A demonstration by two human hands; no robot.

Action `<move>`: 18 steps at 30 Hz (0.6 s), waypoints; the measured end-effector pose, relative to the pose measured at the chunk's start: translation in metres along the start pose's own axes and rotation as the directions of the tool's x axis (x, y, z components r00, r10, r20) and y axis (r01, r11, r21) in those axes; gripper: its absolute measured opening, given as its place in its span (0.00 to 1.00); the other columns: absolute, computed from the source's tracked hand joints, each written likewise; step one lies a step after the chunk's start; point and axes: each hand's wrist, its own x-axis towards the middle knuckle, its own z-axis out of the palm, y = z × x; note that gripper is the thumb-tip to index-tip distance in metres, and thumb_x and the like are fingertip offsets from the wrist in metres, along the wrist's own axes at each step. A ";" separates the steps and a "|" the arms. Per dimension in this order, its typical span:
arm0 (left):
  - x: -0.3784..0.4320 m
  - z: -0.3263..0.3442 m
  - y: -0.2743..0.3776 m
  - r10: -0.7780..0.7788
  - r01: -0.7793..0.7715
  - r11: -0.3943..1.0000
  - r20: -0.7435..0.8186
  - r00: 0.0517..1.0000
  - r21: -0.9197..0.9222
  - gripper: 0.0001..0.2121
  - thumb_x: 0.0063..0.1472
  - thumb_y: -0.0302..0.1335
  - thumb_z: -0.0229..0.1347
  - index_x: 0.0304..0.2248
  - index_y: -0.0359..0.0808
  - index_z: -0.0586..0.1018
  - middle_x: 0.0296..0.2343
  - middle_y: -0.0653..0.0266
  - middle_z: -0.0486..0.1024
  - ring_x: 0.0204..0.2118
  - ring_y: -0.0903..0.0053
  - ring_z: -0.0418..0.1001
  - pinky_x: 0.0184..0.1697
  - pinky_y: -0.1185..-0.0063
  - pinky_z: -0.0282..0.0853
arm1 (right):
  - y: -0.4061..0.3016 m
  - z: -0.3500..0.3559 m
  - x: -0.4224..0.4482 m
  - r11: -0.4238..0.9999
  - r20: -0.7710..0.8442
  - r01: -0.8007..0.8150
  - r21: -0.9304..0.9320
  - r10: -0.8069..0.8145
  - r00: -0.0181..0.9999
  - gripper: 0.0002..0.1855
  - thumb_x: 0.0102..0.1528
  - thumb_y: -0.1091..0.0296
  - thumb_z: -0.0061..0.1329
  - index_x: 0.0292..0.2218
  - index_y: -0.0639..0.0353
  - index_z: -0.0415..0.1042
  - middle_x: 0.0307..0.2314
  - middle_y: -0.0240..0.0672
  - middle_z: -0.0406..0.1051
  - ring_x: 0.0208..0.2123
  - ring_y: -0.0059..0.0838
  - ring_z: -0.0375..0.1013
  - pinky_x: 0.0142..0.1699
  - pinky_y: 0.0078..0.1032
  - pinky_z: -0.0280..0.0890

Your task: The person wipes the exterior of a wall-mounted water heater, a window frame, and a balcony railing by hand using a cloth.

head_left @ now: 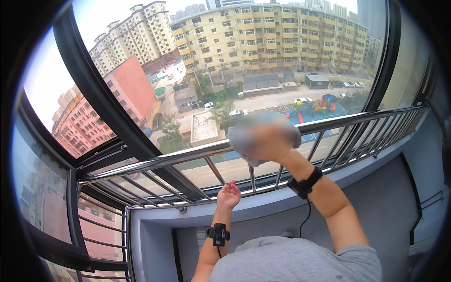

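A grey-blue cloth (235,140) lies against the stainless-steel top rail (197,151) of a balcony railing. My right hand (269,142) grips the cloth from above at about the middle of the rail; a blur hides its fingers. Lower down and to the left, my left hand (229,196) is held with the palm up and its fingers loosely curled. It holds nothing and is close to the upright bars (216,171). Whether it touches a bar, I cannot tell.
Dark-framed window glass (134,88) rises just beyond the railing. A pale ledge (201,218) runs beneath the bars. Black devices are strapped to my left wrist (219,234) and right wrist (304,183), each with a cable. Buildings and a playground (317,109) appear far below outside.
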 end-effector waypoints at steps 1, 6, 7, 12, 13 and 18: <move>-0.001 0.001 0.001 -0.001 0.001 1.000 0.006 1.000 0.002 0.12 0.57 0.30 0.35 0.30 0.31 0.67 0.30 0.59 0.70 0.27 0.79 0.69 0.32 0.79 0.66 | -0.015 0.009 0.008 1.000 -0.030 0.006 0.022 -0.006 1.000 0.25 0.30 0.47 0.50 0.29 0.53 0.67 0.20 0.37 0.63 0.26 0.32 0.64 0.32 0.27 0.54; 0.004 0.000 0.003 -0.023 0.024 0.998 -0.015 1.000 0.049 0.12 0.57 0.30 0.34 0.31 0.32 0.67 0.29 0.61 0.71 0.28 0.80 0.70 0.32 0.78 0.66 | -0.054 0.029 0.031 0.998 -0.041 -0.010 0.067 0.013 0.999 0.23 0.31 0.48 0.50 0.29 0.52 0.67 0.20 0.35 0.64 0.26 0.30 0.64 0.31 0.26 0.54; 0.008 0.000 0.002 -0.041 0.041 0.997 -0.007 0.999 0.061 0.12 0.57 0.30 0.34 0.31 0.31 0.67 0.29 0.62 0.71 0.28 0.80 0.70 0.32 0.78 0.66 | -0.056 0.030 0.034 0.997 -0.034 -0.016 0.072 0.018 0.999 0.23 0.32 0.48 0.50 0.29 0.52 0.67 0.21 0.35 0.64 0.26 0.30 0.64 0.31 0.26 0.54; 0.029 -0.003 -0.013 -0.016 0.018 0.999 -0.054 0.998 0.041 0.15 0.58 0.31 0.32 0.36 0.29 0.65 0.29 0.62 0.71 0.27 0.79 0.68 0.34 0.80 0.64 | -0.043 0.016 0.027 0.993 -0.077 0.098 0.071 -0.093 0.993 0.23 0.34 0.49 0.50 0.31 0.52 0.67 0.20 0.34 0.64 0.26 0.30 0.65 0.30 0.26 0.55; 0.032 0.000 -0.021 -0.021 0.023 0.999 -0.052 0.998 0.043 0.15 0.58 0.31 0.32 0.36 0.29 0.65 0.29 0.62 0.71 0.27 0.79 0.68 0.34 0.80 0.64 | -0.034 0.014 0.023 0.993 -0.076 0.096 0.066 -0.091 0.993 0.23 0.34 0.49 0.50 0.31 0.52 0.67 0.20 0.34 0.64 0.26 0.30 0.65 0.30 0.26 0.55; 0.046 0.004 -0.051 -0.012 0.008 0.999 -0.138 0.990 -0.031 0.18 0.58 0.36 0.32 0.35 0.28 0.64 0.26 0.60 0.70 0.29 0.73 0.67 0.33 0.79 0.64 | 0.036 -0.017 -0.017 0.997 -0.010 0.050 0.062 -0.049 0.999 0.25 0.32 0.46 0.50 0.30 0.53 0.67 0.18 0.34 0.63 0.24 0.32 0.66 0.30 0.29 0.57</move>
